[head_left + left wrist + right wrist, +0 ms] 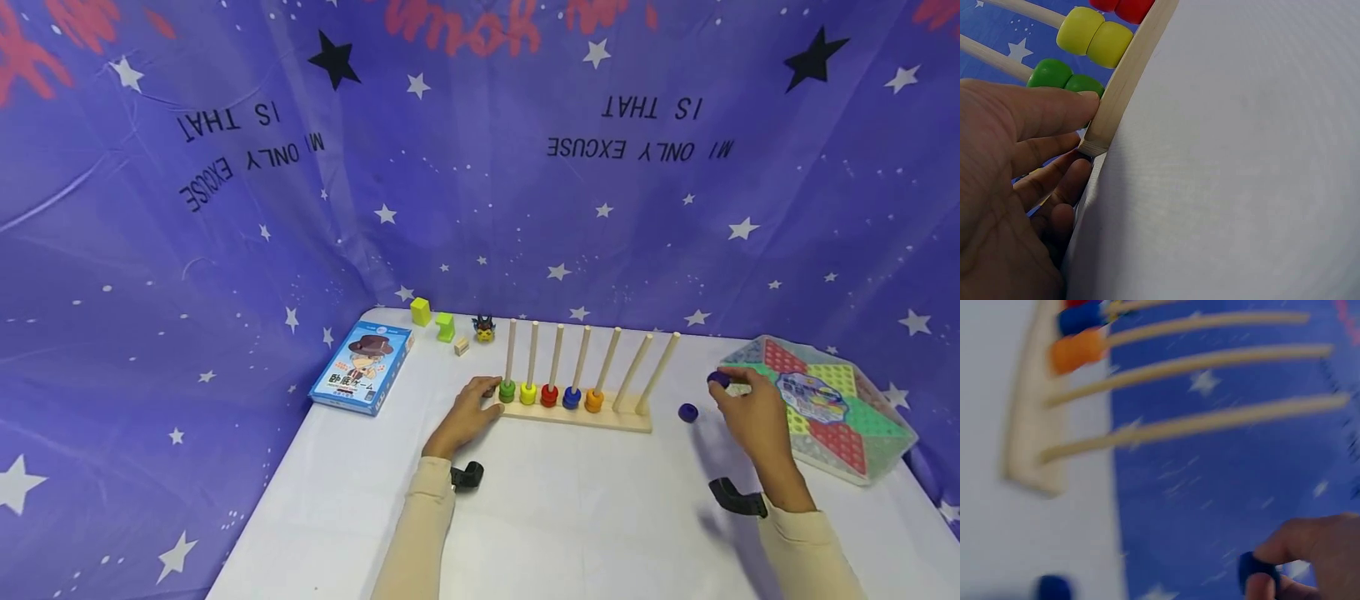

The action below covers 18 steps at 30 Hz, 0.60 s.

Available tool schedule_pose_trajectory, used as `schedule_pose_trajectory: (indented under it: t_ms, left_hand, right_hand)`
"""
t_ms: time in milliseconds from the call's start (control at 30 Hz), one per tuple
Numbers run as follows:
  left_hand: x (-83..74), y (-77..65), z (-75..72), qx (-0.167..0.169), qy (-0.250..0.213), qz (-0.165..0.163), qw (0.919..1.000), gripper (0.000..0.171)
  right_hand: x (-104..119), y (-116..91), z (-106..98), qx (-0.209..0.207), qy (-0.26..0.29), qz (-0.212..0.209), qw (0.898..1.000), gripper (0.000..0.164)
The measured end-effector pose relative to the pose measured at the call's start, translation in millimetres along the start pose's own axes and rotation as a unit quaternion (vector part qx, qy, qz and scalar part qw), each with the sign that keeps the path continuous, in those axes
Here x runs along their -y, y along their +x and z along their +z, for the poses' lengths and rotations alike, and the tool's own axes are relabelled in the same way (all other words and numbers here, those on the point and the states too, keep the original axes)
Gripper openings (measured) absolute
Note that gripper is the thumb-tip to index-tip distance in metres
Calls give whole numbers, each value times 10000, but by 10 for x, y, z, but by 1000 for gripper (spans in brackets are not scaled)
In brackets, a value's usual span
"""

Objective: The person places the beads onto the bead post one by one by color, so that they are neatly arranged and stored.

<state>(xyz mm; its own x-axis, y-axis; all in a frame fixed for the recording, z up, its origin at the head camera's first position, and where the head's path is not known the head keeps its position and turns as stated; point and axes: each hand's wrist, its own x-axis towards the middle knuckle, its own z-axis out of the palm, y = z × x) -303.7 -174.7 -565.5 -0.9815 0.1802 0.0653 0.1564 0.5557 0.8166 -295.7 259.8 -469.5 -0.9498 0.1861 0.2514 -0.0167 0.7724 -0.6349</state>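
Note:
A wooden peg rack (576, 414) stands on the table with upright pegs in a row. Green (507, 392), yellow (528, 394), red (549, 396), blue (572, 398) and orange beads (594, 401) sit at the bottom of its pegs; the two rightmost pegs are bare. My left hand (468, 414) holds the rack's left end, thumb against the base (1110, 119) beside the green beads (1054, 74). My right hand (756, 417) pinches a dark purple bead (1247, 569) above the table, right of the rack. Another purple bead (687, 412) lies on the table below it.
A blue card-game box (362, 367) lies at the left. Yellow (421, 312) and green blocks (446, 327), a small wooden piece (461, 346) and a dark-and-yellow figurine (483, 328) stand along the back. Under and behind my right hand lies a colourful hexagonal game box (832, 404).

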Motion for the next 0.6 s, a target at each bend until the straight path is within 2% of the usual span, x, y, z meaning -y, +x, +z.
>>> schedule_pose_trajectory:
  t_ms: [133,233,400,600]
  left_hand:
    - [-2,7,-24,0,26,16,10000,53]
    - [0,8,-33,19,33,59,10000,53]
    - [3,10,-36,-45,-7,147,9999,52]
    - [14,13,-12,6,-7,145,9999,52]
  right_hand:
    - [448,33,-147,-673,199,-287,9971,39]
    - [737,24,-213,-894,382,-677,9930,36]
    - [1069,29,-209,-585,778,-1304,9867,40]
    - [1202,6,-93,-292,767,-1353,9874,40]
